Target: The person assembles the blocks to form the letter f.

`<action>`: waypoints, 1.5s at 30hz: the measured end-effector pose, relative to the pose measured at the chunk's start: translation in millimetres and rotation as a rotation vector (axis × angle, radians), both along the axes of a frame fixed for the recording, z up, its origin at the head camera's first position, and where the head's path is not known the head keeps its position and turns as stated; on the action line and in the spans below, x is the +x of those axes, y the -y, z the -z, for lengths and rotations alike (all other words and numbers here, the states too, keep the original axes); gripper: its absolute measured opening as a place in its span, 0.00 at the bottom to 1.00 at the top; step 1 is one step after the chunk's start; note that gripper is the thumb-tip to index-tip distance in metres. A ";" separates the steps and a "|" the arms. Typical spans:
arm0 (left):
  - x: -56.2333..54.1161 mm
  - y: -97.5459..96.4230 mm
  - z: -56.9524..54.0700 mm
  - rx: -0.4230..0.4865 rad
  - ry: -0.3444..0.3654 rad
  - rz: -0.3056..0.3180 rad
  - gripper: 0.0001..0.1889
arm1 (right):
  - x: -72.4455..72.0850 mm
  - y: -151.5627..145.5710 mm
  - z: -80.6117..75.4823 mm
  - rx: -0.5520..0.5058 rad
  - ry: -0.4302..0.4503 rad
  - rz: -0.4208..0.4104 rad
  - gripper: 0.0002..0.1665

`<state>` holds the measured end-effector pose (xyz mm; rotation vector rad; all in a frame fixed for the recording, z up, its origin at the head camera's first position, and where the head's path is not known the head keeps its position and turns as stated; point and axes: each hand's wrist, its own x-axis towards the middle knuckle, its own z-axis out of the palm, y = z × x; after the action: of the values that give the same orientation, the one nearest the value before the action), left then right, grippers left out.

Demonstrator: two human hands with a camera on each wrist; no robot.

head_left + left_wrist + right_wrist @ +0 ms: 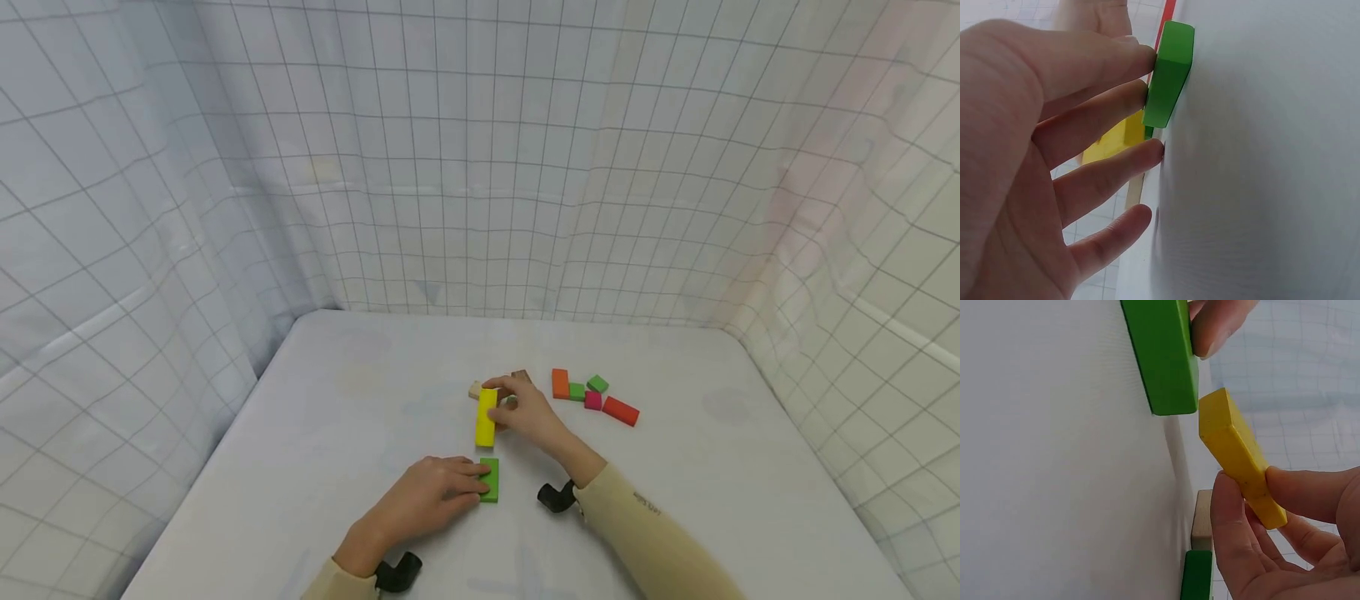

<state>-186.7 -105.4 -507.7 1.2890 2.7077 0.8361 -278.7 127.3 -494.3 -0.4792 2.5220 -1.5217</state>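
A yellow block (486, 423) is pinched between the thumb and fingers of my right hand (534, 418). In the right wrist view the yellow block (1235, 440) is held tilted, close over the table. Nearer to me, a green block (491, 481) lies flat, just short of the yellow one's near end. My left hand (429, 497) rests beside it with extended fingertips on the green block. The left wrist view shows those fingers spread, two of them touching the top of the green block (1171, 75). The right hand partly hides blocks behind it.
Right of the right hand lie an orange block (561, 384), two small green blocks (597, 383), a magenta block (593, 401) and a red block (621, 411). A pale wooden block (475, 390) and a brown block (521, 377) sit behind that hand. Gridded white curtains (480, 167) enclose the table.
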 end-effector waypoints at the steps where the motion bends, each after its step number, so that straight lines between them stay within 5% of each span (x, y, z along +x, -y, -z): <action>1: -0.2 -0.1 -0.2 -0.005 0.009 -0.004 0.13 | 1.1 -0.1 1.1 0.014 -0.011 -0.002 0.24; 13: 0.5 -0.6 2.8 -0.019 0.023 -0.013 0.13 | 10.6 0.1 15.7 0.125 -0.067 -0.013 0.24; 36: -0.8 2.1 1.2 -0.013 0.035 -0.003 0.14 | 17.4 -8.4 6.5 0.382 -0.120 -0.173 0.48; 45: -1.4 4.3 0.4 0.002 0.070 0.011 0.15 | 23.6 -11.2 3.6 0.361 -0.103 -0.207 0.49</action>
<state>-188.1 -109.7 -508.1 1.2490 2.6446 0.8667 -255.1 138.5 -498.0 -0.7473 2.6429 -0.9663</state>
